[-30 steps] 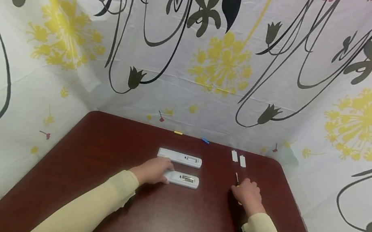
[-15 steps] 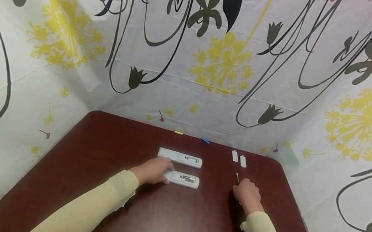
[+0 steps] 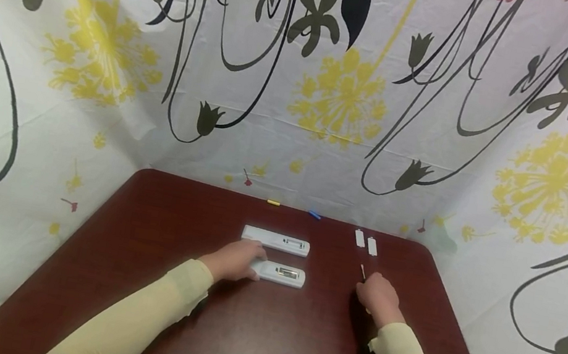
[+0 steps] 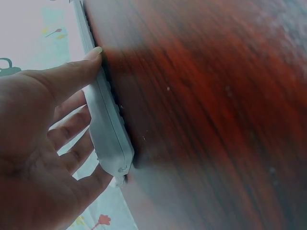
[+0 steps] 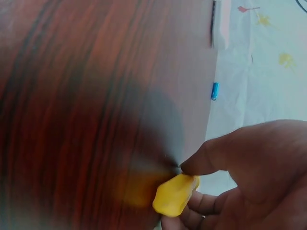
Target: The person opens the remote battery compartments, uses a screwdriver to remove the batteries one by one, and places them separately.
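Note:
My left hand (image 3: 236, 260) grips the left end of the nearer white remote control (image 3: 269, 272), thumb along its near edge and fingers on the far side. In its uncovered battery compartment something gold-toned shows. The left wrist view has this remote (image 4: 108, 134) lying on the table between thumb and fingers. A second white remote (image 3: 265, 237) lies just behind, its compartment also uncovered. Over to the right, my right hand (image 3: 379, 294) holds a screwdriver (image 3: 362, 272), shaft pointing away. Its yellow handle (image 5: 175, 195) sits between thumb and fingers; the palm hides part of it.
Two white battery covers (image 3: 360, 238) lie side by side beyond the right hand. A yellow battery (image 3: 273, 203) and a blue battery (image 3: 314, 215) rest near the back edge of the dark red table (image 3: 189, 205). Flower-patterned fabric (image 3: 243, 151) hangs round the table.
My right hand has shifted very slightly and turned over the screwdriver, so less of the yellow handle shows in the head view. The left hand and both remotes stay put.

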The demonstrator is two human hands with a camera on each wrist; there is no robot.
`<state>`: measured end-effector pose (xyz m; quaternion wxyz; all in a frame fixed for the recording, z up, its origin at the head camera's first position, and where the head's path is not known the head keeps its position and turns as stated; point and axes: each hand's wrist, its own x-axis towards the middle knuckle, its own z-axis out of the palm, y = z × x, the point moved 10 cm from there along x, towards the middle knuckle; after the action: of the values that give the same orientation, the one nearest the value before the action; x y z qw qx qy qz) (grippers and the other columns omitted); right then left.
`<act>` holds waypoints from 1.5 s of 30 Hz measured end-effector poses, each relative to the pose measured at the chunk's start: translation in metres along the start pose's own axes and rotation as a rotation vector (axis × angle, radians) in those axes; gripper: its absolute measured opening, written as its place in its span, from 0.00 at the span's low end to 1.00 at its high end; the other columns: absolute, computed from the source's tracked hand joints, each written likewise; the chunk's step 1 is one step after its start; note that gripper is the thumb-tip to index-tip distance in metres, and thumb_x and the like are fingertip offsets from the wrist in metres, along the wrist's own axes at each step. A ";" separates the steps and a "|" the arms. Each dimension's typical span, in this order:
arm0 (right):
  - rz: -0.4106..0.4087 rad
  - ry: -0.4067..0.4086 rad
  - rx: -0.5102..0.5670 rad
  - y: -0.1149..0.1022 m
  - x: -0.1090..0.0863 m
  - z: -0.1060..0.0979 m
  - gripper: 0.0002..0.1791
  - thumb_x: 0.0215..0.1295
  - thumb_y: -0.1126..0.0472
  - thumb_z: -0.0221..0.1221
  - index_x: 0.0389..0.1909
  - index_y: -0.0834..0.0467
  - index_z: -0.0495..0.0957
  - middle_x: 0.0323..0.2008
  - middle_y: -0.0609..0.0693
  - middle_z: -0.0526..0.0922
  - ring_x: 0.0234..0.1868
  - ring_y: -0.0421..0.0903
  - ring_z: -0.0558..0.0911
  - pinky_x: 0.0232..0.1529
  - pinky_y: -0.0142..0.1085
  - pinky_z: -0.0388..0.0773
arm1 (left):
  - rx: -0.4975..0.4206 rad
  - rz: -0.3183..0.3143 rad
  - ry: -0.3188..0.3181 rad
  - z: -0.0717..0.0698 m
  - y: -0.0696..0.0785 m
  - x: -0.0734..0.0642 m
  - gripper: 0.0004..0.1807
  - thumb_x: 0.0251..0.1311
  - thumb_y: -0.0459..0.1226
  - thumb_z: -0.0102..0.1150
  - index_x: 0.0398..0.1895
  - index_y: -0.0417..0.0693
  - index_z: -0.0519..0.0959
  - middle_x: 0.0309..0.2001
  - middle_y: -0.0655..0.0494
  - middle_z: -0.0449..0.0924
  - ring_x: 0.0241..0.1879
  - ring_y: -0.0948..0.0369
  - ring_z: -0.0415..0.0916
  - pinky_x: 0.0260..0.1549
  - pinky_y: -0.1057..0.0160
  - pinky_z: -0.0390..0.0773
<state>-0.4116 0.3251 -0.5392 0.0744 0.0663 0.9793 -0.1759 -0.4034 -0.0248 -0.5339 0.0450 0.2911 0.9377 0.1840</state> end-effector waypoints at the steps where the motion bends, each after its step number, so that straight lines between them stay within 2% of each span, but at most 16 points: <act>1: -0.008 -0.005 0.008 0.000 0.001 0.000 0.16 0.78 0.56 0.57 0.33 0.65 0.77 0.29 0.60 0.80 0.29 0.58 0.80 0.34 0.52 0.79 | -0.001 0.000 0.000 0.000 0.000 0.000 0.23 0.67 0.43 0.80 0.62 0.46 0.86 0.61 0.52 0.84 0.64 0.53 0.80 0.69 0.52 0.77; 3: -0.016 -0.007 0.028 0.004 0.006 0.001 0.16 0.77 0.56 0.57 0.34 0.66 0.77 0.29 0.60 0.80 0.29 0.58 0.80 0.35 0.53 0.79 | -0.001 -0.001 -0.001 -0.001 0.000 0.000 0.23 0.68 0.43 0.79 0.62 0.46 0.86 0.61 0.52 0.84 0.65 0.53 0.79 0.69 0.52 0.77; 8: -0.027 0.021 0.081 0.033 0.035 0.010 0.24 0.78 0.50 0.58 0.47 0.72 0.72 0.34 0.64 0.78 0.32 0.62 0.79 0.38 0.53 0.79 | 0.006 -0.005 -0.004 -0.001 0.001 0.001 0.23 0.68 0.44 0.79 0.63 0.46 0.86 0.62 0.51 0.84 0.66 0.53 0.79 0.70 0.51 0.76; 10: -0.022 0.018 0.093 0.036 0.038 0.011 0.27 0.78 0.49 0.57 0.51 0.74 0.70 0.36 0.65 0.78 0.34 0.63 0.79 0.39 0.54 0.78 | 0.008 -0.011 -0.008 0.000 0.000 0.001 0.24 0.68 0.44 0.79 0.63 0.46 0.86 0.62 0.52 0.84 0.66 0.53 0.79 0.70 0.51 0.76; 12: -0.014 0.015 0.110 0.035 0.034 0.010 0.27 0.77 0.50 0.57 0.52 0.74 0.70 0.37 0.65 0.77 0.34 0.63 0.79 0.38 0.53 0.79 | 0.007 -0.017 -0.012 0.001 -0.001 0.001 0.24 0.69 0.44 0.79 0.64 0.47 0.86 0.63 0.52 0.84 0.67 0.53 0.78 0.71 0.52 0.75; 17: 0.019 0.005 0.137 0.014 0.006 -0.003 0.22 0.76 0.54 0.54 0.51 0.72 0.68 0.34 0.64 0.78 0.29 0.59 0.80 0.34 0.51 0.79 | -0.003 -0.018 -0.010 0.002 -0.002 0.001 0.24 0.68 0.44 0.79 0.63 0.46 0.86 0.63 0.51 0.83 0.67 0.53 0.78 0.71 0.51 0.75; 21: -0.001 0.023 0.150 0.005 0.000 -0.004 0.23 0.78 0.55 0.52 0.56 0.73 0.66 0.33 0.62 0.78 0.26 0.56 0.81 0.29 0.48 0.80 | -0.001 -0.015 -0.009 0.003 -0.001 0.002 0.24 0.68 0.44 0.79 0.63 0.46 0.86 0.62 0.51 0.84 0.66 0.53 0.78 0.70 0.51 0.76; 23: -0.036 0.031 0.167 0.001 0.002 -0.003 0.21 0.79 0.56 0.51 0.58 0.70 0.66 0.33 0.61 0.77 0.25 0.55 0.80 0.27 0.47 0.80 | 0.003 -0.017 -0.010 0.003 -0.002 0.002 0.24 0.68 0.44 0.79 0.63 0.47 0.86 0.62 0.52 0.84 0.67 0.53 0.78 0.71 0.51 0.76; 25: -0.110 0.062 0.172 -0.007 0.004 -0.004 0.17 0.81 0.57 0.51 0.57 0.67 0.67 0.33 0.60 0.78 0.27 0.54 0.79 0.29 0.46 0.79 | 0.006 -0.019 -0.012 0.003 -0.001 0.002 0.24 0.69 0.45 0.79 0.64 0.47 0.86 0.63 0.52 0.83 0.68 0.53 0.78 0.71 0.51 0.75; 30: -0.295 0.190 0.143 -0.031 0.001 -0.015 0.11 0.84 0.60 0.54 0.56 0.64 0.73 0.35 0.58 0.82 0.30 0.53 0.76 0.35 0.50 0.76 | 0.000 -0.017 -0.016 0.001 0.000 0.001 0.24 0.69 0.45 0.78 0.64 0.46 0.85 0.64 0.51 0.83 0.68 0.52 0.78 0.71 0.51 0.75; 35: -0.353 0.251 0.143 -0.045 -0.004 -0.023 0.15 0.83 0.61 0.58 0.63 0.61 0.80 0.44 0.60 0.89 0.35 0.55 0.81 0.41 0.55 0.80 | 0.001 -0.005 -0.008 0.001 0.000 0.001 0.24 0.68 0.44 0.79 0.63 0.46 0.86 0.62 0.50 0.83 0.67 0.52 0.78 0.70 0.51 0.75; 39: -0.385 0.272 0.143 -0.053 -0.007 -0.024 0.16 0.82 0.61 0.59 0.64 0.60 0.84 0.49 0.62 0.90 0.42 0.58 0.86 0.47 0.59 0.82 | 0.001 -0.006 -0.007 0.003 0.000 0.002 0.24 0.68 0.44 0.79 0.63 0.45 0.86 0.63 0.49 0.83 0.68 0.52 0.78 0.71 0.51 0.75; 42: -0.402 0.255 0.146 -0.059 -0.009 -0.020 0.16 0.82 0.60 0.60 0.64 0.60 0.85 0.50 0.60 0.91 0.46 0.58 0.88 0.50 0.60 0.84 | -0.003 -0.012 -0.010 0.003 -0.001 0.002 0.24 0.68 0.44 0.79 0.63 0.46 0.86 0.64 0.49 0.83 0.68 0.52 0.78 0.72 0.51 0.74; 45: -0.441 0.200 0.148 -0.067 -0.012 -0.014 0.16 0.83 0.60 0.60 0.64 0.58 0.86 0.50 0.56 0.91 0.45 0.53 0.88 0.50 0.57 0.85 | -0.005 -0.011 -0.009 0.003 -0.001 0.003 0.24 0.68 0.44 0.79 0.63 0.45 0.86 0.63 0.50 0.83 0.68 0.52 0.78 0.71 0.51 0.74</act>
<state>-0.4122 0.2661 -0.5018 -0.0683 -0.1267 0.9570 -0.2519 -0.4056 -0.0232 -0.5371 0.0508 0.2866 0.9386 0.1851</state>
